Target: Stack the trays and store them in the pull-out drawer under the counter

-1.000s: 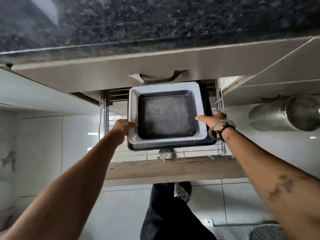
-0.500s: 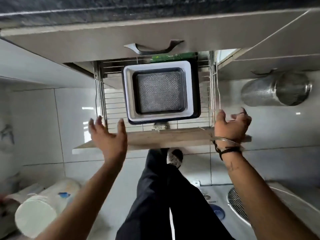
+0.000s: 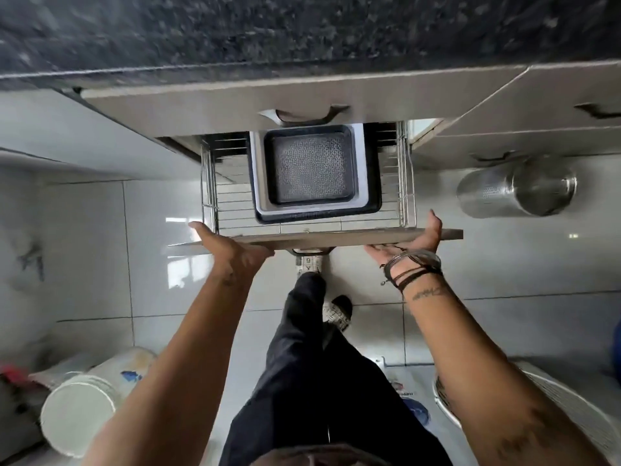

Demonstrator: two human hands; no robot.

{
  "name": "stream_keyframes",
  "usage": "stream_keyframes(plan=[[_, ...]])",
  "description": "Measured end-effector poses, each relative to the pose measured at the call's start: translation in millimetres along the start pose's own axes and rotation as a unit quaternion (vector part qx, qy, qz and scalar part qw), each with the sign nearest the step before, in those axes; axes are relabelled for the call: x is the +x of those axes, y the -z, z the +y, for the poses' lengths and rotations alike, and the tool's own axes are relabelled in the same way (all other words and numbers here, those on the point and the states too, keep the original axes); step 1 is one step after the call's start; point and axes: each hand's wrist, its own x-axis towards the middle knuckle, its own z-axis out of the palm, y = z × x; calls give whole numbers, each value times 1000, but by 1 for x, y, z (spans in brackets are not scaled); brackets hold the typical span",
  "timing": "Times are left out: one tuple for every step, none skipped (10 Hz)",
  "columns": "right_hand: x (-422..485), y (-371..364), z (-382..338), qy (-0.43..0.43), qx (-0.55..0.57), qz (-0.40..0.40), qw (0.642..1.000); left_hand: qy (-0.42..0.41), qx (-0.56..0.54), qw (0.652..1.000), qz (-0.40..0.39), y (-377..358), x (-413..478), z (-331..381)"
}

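Three nested trays sit in the wire basket (image 3: 232, 210) of the pull-out drawer: a dark patterned tray (image 3: 312, 169) inside a white tray (image 3: 361, 169), inside a larger dark tray (image 3: 374, 183). Their far edge is tucked under the upper drawer's front. My left hand (image 3: 232, 250) presses on the left part of the wooden drawer front (image 3: 336, 237), thumb along its top edge. My right hand (image 3: 413, 240) lies with its palm flat against the right part, fingers pointing up. Neither hand holds anything.
The black granite counter (image 3: 302, 28) overhangs the upper drawer with its curved handle (image 3: 302, 116). A perforated steel canister (image 3: 517, 188) lies on the tiled floor to the right. A white bucket (image 3: 80, 408) stands lower left and a fan grille (image 3: 571, 408) lower right. My legs are below the drawer.
Both hands let go of the tray stack, pulled back and came onto the drawer front. The drawer has slid partly inward, so the trays' far edge is now under the upper drawer.
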Motion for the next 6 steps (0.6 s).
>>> stream_keyframes(plan=[[11,-38,-13,-1,-4,-33,999,-4,-19,998,-52,-33,7,9],[22,-88,-25,14,0,-58,998,-26,9,993,-112,-79,21,24],[31,-134,-34,44,3,-90,995,-59,12,987,-146,-118,27,37],[37,-162,-43,49,-14,-128,991,-69,-9,991,-110,-143,30,44],[25,-172,-51,47,-21,-139,989,-74,-55,994,-60,-160,31,43],[-3,-155,-49,64,-131,-133,980,-60,41,997,-37,-159,14,26]])
